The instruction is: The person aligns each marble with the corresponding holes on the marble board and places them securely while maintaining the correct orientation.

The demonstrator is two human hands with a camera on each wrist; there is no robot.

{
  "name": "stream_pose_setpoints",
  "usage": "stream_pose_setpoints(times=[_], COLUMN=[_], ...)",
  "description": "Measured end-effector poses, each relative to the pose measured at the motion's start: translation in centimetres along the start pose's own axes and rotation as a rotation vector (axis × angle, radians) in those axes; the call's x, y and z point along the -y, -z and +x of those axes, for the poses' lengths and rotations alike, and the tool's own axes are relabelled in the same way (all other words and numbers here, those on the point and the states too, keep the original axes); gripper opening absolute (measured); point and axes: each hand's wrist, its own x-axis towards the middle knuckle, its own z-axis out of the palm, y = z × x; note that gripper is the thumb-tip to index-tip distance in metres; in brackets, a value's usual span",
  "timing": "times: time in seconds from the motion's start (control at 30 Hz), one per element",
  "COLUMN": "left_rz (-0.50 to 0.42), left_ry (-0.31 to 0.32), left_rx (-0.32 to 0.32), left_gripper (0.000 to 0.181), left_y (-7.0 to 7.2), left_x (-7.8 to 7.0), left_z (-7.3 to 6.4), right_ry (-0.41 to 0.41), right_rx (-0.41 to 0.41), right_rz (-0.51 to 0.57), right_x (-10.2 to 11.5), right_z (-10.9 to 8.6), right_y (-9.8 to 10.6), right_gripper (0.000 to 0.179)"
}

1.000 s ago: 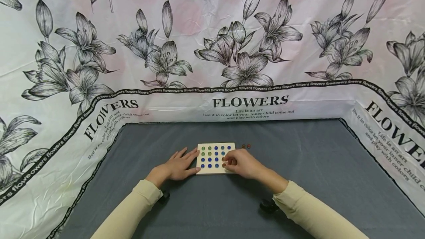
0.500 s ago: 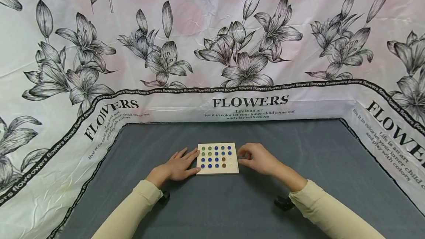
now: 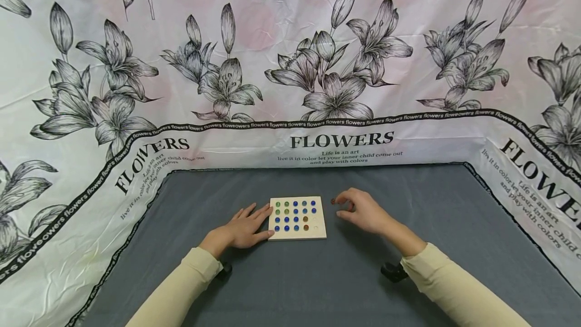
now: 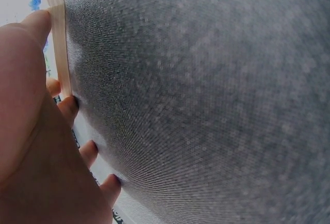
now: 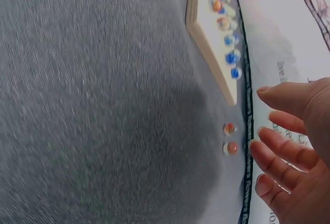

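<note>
A pale wooden board (image 3: 321, 216) on the grey cloth carries rows of glass marbles: green ones at the far left, blue ones (image 3: 287, 228) across much of it, and two brown-orange ones (image 3: 306, 219) near the right. Two hollows in its right column hold no marble. My left hand (image 3: 245, 227) lies with fingers spread, touching the board's left edge; the left wrist view shows its thumb (image 4: 38, 26) on that rim. Right of the board, my right hand (image 3: 363, 211) hovers with parted, loosely bent fingers. Close by its fingertips lie two orange-and-white marbles (image 5: 230, 148), one largely hidden in the head view.
Grey cloth (image 3: 281, 286) covers the table around the board. Behind and along the sides rises a white flower-printed sheet (image 3: 254, 145) with lettering. A black wrist device (image 3: 393, 271) shows beneath the right forearm.
My right hand has left the board's right side, moving right and slightly away from me to the loose marbles. The brown-orange marbles it covered now show. The left hand has stayed put.
</note>
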Motion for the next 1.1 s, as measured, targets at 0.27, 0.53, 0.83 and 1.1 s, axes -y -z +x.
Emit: stream_pose_setpoints(times=[0.27,0.53,0.83,1.1], left_rz=[-0.010,-0.007,-0.009,-0.003], left_ry=[-0.002,-0.001,0.001,0.004], left_rx=[-0.004,-0.003,0.002,0.005], left_gripper=[0.072,0.073,0.073,0.073], left_y=[-0.1,-0.2,-0.1,0.0], left_x=[0.1,0.1,0.1,0.2], left_z=[0.0,0.1,0.0,0.1], right_ry=[-0.058,-0.086,-0.135,-0.188], right_rx=[-0.036,-0.029,-0.010,-0.013], right_rz=[-0.018,-0.019,-0.016,-0.002], right_x=[-1.5,-2.9,-3.4,-3.6], right_z=[0.9,1.9,2.9,3.4], right_y=[-0.1,-0.4,-1.1,-1.7], right_gripper=[0.035,0.038,0.033,0.019])
